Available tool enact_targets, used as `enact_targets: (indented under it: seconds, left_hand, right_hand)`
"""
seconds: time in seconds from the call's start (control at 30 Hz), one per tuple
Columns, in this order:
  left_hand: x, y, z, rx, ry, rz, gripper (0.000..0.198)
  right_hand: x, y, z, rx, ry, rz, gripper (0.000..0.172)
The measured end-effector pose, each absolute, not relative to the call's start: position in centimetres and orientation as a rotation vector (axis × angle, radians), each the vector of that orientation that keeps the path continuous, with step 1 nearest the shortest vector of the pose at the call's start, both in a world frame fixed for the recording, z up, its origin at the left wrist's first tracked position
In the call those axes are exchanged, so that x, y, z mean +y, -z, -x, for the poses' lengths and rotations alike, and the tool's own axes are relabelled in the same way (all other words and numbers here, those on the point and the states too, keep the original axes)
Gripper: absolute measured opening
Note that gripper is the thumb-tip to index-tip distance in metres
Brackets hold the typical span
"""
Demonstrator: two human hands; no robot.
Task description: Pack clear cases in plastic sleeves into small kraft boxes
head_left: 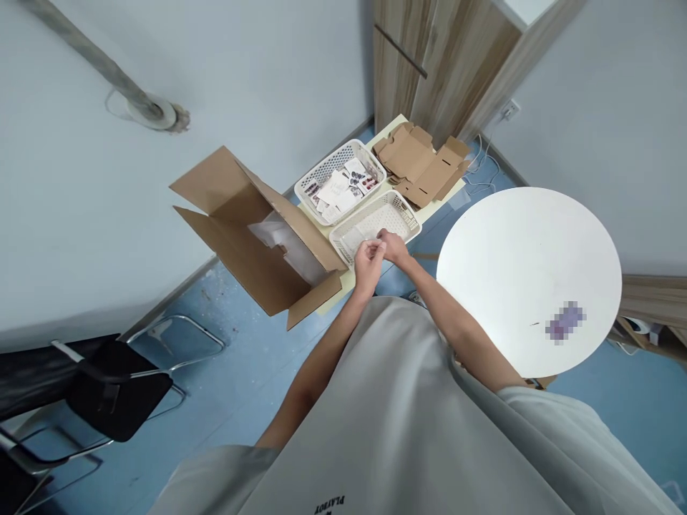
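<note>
My left hand (368,263) and my right hand (393,247) meet above the near edge of a white plastic basket (413,227). The fingers of both hands are closed in a pinch, fingertips close together. What they pinch, if anything, is too small to make out. A pale, see-through sheet (353,237) shows in the basket just left of my hands. Behind this basket stands a second white basket (322,172), holding white cards (335,189) and several small dark and red items.
Left of the baskets, an open cardboard box (236,265) holds white translucent wrapping (303,261). Flattened brown cartons (424,164) lie on the pale yellow table (437,205). A round white table (515,265) is at right, black chairs (121,386) at left, a wood-grain cabinet (445,64) behind.
</note>
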State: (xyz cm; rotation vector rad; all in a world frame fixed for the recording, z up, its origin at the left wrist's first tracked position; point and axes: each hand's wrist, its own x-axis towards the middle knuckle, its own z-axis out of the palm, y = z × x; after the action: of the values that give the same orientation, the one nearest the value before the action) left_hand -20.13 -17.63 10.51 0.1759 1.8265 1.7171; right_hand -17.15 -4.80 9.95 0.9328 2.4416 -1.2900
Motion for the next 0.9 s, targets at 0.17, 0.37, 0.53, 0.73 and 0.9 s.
enact_targets:
  seconds: [0.17,0.37,0.53,0.73,0.9]
  left_hand:
    - [-16.2,-10.9,19.6,1.687,-1.659,-0.261,0.072]
    - [-11.7,-12.9,14.7,1.254,-1.516,-0.488,0.099]
    - [-8.9,-14.4,11.3,1.24,-1.432,-0.656,0.103]
    - [-7.5,-15.3,8.3,1.23,-1.385,-0.744,0.098]
    - [-7.0,-15.7,6.3,1.22,-1.369,-0.818,0.093]
  right_hand:
    - [1.1,-14.8,10.2,2.527,1.605,-1.101,0.024]
    - [3.6,-21.8,-0.2,2.586,1.723,-1.041,0.026]
    - [4.7,-23.6,-5.7,2.629,1.696,-1.078,0.033]
    - [5.0,-24.8,-10.8,2.529,1.883,-1.028,0.043]
    - [5.2,-25.3,-13.0,2.432,2.046,-1.048,0.046]
